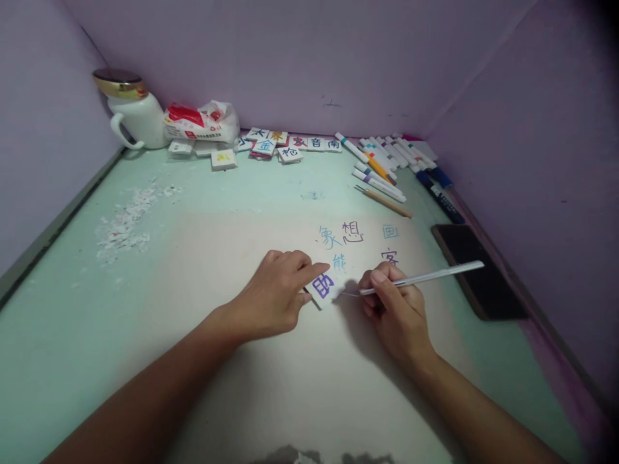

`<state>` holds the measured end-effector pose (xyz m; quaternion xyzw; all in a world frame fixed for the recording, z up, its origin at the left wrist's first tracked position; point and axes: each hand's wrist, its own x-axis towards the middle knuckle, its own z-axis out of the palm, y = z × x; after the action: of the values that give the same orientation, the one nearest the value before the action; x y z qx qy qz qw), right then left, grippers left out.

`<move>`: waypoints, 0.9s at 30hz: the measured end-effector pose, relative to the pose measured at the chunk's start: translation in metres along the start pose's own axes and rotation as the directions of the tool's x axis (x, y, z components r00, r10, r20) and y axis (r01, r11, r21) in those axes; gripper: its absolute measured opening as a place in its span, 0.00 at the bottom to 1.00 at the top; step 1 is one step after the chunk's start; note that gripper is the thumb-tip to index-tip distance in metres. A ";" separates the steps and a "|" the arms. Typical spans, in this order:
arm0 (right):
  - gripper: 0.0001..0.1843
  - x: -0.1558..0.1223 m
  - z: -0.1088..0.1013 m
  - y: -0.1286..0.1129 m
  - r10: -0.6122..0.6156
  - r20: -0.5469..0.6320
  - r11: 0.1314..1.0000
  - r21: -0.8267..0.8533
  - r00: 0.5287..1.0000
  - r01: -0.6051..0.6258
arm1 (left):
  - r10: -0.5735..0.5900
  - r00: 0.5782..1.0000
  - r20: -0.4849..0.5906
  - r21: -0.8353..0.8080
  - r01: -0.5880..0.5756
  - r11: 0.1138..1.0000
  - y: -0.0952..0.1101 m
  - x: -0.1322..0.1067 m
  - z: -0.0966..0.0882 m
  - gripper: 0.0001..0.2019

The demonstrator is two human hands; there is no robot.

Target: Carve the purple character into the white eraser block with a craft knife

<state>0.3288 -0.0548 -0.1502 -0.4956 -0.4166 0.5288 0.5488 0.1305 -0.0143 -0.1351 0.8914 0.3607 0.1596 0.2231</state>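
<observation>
A small white square block with a purple character drawn on it lies slightly turned on the pale work area. My left hand holds its left side, index finger at the upper edge and thumb at the lower; the other fingers are curled. In my right hand is a slim silver craft knife, gripped like a pen. Its thin tip points left and meets, or nearly meets, the block's right edge; which of these I cannot tell. Blue and purple characters are written on the surface just beyond the hands.
White shavings are scattered at the left. Along the back are a white mug, a tissue pack and several character blocks. Markers, a wooden-handled tool and a phone lie at right. Walls enclose three sides.
</observation>
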 end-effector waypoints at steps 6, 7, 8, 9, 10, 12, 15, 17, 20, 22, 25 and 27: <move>0.18 0.001 0.002 -0.001 0.036 -0.059 0.998 0.047 0.998 -0.033 | -0.214 0.954 -0.211 -0.019 0.215 0.976 0.015 -0.005 0.010 0.26; 0.18 0.000 0.001 -0.001 0.042 -0.052 0.999 0.029 0.998 -0.041 | -0.256 0.938 -0.233 0.017 0.268 0.963 0.020 -0.005 0.014 0.29; 0.18 0.000 0.000 0.000 0.048 -0.040 0.999 0.002 0.998 -0.048 | -0.275 0.932 -0.237 0.054 0.295 0.954 0.025 -0.006 0.018 0.32; 0.18 0.000 -0.001 0.001 0.051 -0.028 0.998 -0.027 0.998 -0.052 | -0.286 0.927 -0.242 0.086 0.314 0.946 0.028 -0.007 0.022 0.32; 0.18 0.000 -0.002 0.001 0.056 -0.016 0.997 -0.057 0.998 -0.057 | -0.288 0.927 -0.241 0.109 0.320 0.941 0.031 -0.007 0.025 0.31; 0.18 0.002 -0.003 -0.001 0.065 0.017 0.992 -0.106 0.998 -0.063 | -0.273 0.932 -0.239 0.121 0.308 0.944 0.032 -0.008 0.028 0.24; 0.18 0.011 -0.005 -0.005 0.063 0.069 0.984 -0.171 0.996 -0.050 | -0.205 0.951 -0.232 0.087 0.230 0.969 0.027 -0.008 0.027 0.20; 0.18 0.019 -0.005 -0.008 0.034 0.093 0.976 -0.217 0.995 -0.013 | -0.156 0.960 -0.234 0.065 0.176 0.982 0.023 -0.007 0.025 0.20; 0.17 0.029 -0.004 -0.009 -0.019 0.127 0.967 -0.250 0.992 0.051 | -0.128 0.961 -0.245 0.052 0.144 0.988 0.019 -0.007 0.025 0.22; 0.17 0.031 -0.002 -0.006 -0.036 0.142 0.968 -0.239 0.989 0.070 | -0.129 0.957 -0.259 0.052 0.148 0.988 0.018 -0.007 0.027 0.22; 0.17 0.030 -0.002 -0.002 -0.029 0.108 0.978 -0.202 0.994 0.050 | -0.133 0.952 -0.276 0.060 0.155 0.986 0.018 -0.007 0.028 0.22; 0.18 0.029 -0.002 -0.003 0.006 0.042 0.990 -0.143 0.999 0.000 | -0.131 0.953 -0.274 0.067 0.155 0.986 0.019 -0.007 0.028 0.22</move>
<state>0.3344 -0.0261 -0.1499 -0.5231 -0.4640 0.5089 0.5021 0.1490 -0.0393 -0.1504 0.8420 0.4579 0.2465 0.1438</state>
